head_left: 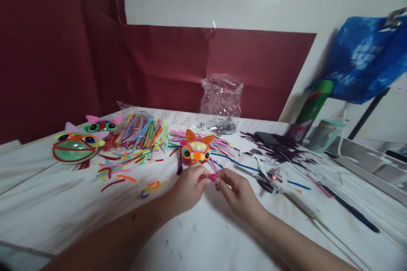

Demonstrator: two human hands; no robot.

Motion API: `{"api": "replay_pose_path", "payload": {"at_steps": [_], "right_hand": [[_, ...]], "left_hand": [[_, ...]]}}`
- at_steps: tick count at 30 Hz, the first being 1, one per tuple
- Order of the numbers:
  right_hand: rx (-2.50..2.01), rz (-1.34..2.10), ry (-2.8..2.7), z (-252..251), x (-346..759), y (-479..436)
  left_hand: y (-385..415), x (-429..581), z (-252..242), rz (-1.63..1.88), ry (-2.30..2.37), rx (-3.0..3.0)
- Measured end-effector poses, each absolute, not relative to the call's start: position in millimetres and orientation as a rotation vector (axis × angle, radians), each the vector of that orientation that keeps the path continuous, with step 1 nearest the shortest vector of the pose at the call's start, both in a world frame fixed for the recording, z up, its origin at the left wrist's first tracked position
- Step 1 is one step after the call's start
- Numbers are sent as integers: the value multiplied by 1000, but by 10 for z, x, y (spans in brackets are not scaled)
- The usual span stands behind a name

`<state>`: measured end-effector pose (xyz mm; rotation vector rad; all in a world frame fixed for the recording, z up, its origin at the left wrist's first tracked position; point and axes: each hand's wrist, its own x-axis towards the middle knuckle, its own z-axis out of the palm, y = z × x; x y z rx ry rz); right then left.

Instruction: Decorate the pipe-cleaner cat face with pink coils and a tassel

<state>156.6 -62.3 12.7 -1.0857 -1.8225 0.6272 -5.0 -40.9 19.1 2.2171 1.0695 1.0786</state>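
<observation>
Both hands meet near the middle of the table. Between their fingertips is a small pink coiled piece (pixel 213 176). My left hand (pixel 190 186) pinches it from the left, and my right hand (pixel 237 190) pinches its right side. Just beyond them sits an orange and yellow animal face (pixel 197 152) with orange ears and black eyes. Pink and white strips (pixel 222 143) fan out behind that face. Scissors (pixel 251 173) and a white glue gun (pixel 295 203) with a lit red light lie to the right of my right hand.
Two more colourful faces, one green and red (pixel 74 152), one pink-eared (pixel 102 126), sit at left beside bundled pipe cleaners (pixel 143 131). Dark purple strips (pixel 280 148), a phone (pixel 267 139), a green mug (pixel 324 135) and a spray can (pixel 313 108) stand or lie at right. Clear plastic packaging (pixel 221 95) is behind.
</observation>
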Motion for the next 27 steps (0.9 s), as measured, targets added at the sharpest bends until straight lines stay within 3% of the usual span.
{"api": "replay_pose_path", "payload": {"at_steps": [6, 14, 27], "right_hand": [[-1121, 487, -2026, 204, 1639, -641], [-876, 1061, -1543, 191, 1495, -681], [-1064, 808, -1727, 165, 1567, -639]], "left_hand": [[-438, -45, 213, 1018, 1009, 2276], [-515, -20, 258, 1211, 903, 1963], [-425, -35, 210, 1113, 1077, 2242]]}}
